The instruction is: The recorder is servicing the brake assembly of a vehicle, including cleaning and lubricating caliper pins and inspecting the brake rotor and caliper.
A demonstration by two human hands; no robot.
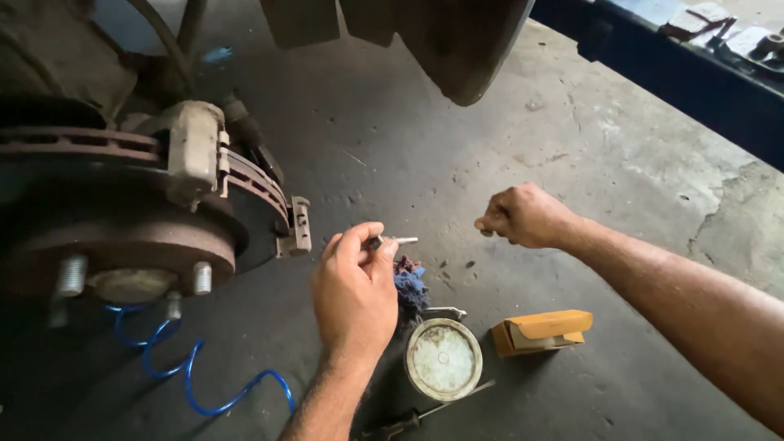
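Left hand [354, 286] pinches a small metal pin [398, 241] beside the brake caliper [194, 147], right hand [523, 216] fisted, possibly around a small part; the pin should be held level and gripped firmly above the concrete floor [457, 131].

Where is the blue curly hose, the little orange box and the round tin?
Blue hose [189, 377], head view, on a loop of the coil.
Orange box [545, 328], head view, on its top face.
Round tin [443, 359], head view, on the middle of its lid.
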